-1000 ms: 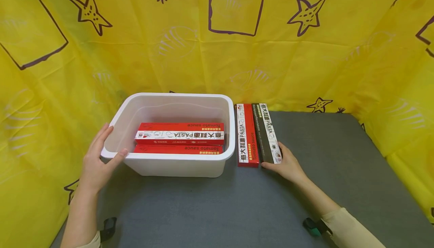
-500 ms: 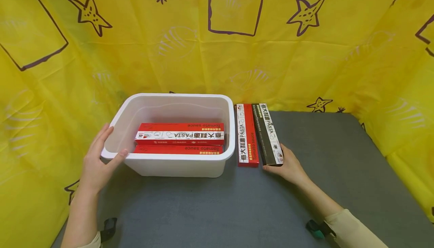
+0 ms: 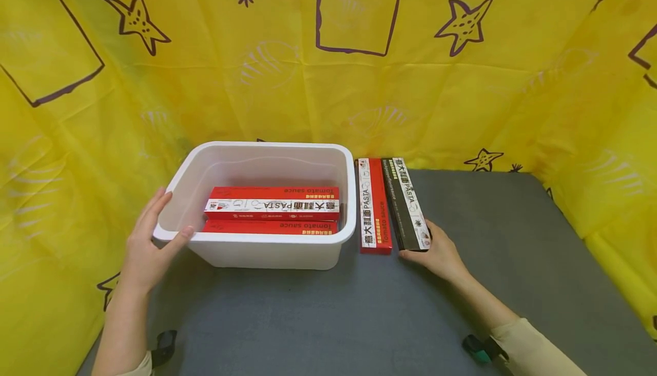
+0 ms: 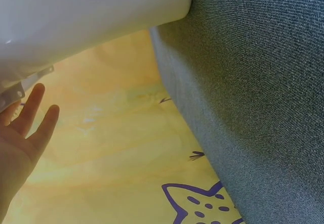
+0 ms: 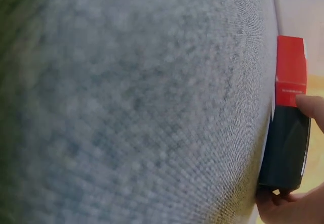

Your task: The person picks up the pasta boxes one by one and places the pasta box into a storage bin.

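Note:
Across the near left corner of the white tub (image 3: 274, 254) lies my left hand (image 3: 149, 250), its thumb and fingertips touching the rim. Its visible fingers look straight in the left wrist view, outside the tub. My right hand (image 3: 436, 253) grips the near end of a black pasta box (image 3: 402, 210), thumb at the end face and fingers along the right side. In the right wrist view the black box (image 5: 284, 148) sits flat on the table, fingers partly hidden. Left of it lies a red pasta box (image 3: 373, 205), close at the far end, with a narrow gap at the near end.
Inside the tub lie red tomato sauce pasta boxes (image 3: 272, 202), one higher than the other. Grey cloth covers the table (image 3: 308, 319). A yellow patterned curtain (image 3: 328, 91) encloses the back and sides.
My right hand has moved slightly to the right with the near end of the black pasta box, widening the gap to the red one. The left hand and tub stay in place.

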### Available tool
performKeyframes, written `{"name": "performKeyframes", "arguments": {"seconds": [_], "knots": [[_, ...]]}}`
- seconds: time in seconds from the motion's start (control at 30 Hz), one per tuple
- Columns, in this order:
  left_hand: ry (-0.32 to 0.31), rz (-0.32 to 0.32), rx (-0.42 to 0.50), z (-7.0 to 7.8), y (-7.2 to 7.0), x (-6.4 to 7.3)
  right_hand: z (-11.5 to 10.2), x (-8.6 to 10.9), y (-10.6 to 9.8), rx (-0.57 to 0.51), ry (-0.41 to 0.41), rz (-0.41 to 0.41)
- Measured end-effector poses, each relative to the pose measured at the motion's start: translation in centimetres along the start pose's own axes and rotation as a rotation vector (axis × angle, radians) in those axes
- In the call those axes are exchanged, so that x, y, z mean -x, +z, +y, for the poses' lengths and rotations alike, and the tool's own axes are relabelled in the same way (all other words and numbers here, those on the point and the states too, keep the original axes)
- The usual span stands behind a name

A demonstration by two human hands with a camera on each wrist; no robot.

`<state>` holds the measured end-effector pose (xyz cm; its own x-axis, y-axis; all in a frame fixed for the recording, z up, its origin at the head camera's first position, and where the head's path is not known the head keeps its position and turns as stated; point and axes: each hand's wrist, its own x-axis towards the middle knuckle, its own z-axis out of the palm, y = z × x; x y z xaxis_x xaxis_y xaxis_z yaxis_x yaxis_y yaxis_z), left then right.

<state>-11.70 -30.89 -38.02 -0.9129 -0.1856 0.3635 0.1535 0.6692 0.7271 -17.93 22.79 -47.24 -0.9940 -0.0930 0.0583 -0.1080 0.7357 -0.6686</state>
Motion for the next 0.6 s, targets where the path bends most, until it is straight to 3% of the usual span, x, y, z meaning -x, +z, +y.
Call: {"name": "performKeyframes", "arguments": {"seconds": [0.6], "knots": [[0.007, 0.003, -0.008, 0.0, 0.0, 0.0, -1.3, 0.7, -1.7, -0.079, 0.169, 0.048]]}}
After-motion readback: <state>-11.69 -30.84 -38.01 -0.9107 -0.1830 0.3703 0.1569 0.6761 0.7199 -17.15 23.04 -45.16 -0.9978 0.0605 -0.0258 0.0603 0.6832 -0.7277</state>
